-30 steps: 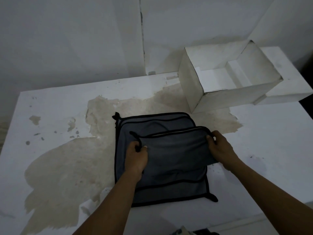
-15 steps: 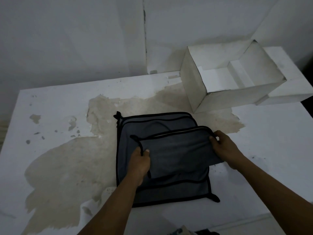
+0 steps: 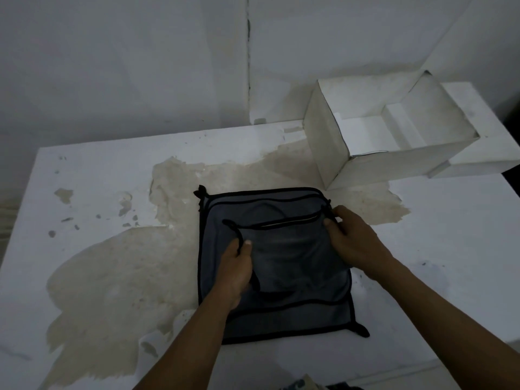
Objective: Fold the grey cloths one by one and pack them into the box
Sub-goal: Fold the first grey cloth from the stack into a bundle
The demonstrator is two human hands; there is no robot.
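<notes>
Your left hand (image 3: 237, 267) gripped the left edge of the top grey cloth (image 3: 295, 249), thumb pressed on top by the black hem. Your right hand (image 3: 353, 239) pinched the opposite edge near its far corner. Between your hands that cloth lay doubled over, resting on the stack of grey cloths (image 3: 281, 319) under both wrists. You were, I judge, midway through folding this one. Beyond your right hand, apart from the stack, the white box (image 3: 394, 164) stood open on the table (image 3: 450, 235), with nothing grey showing inside. The next move likely called for another fold with edges matched, then a carry forward and right to the box.
</notes>
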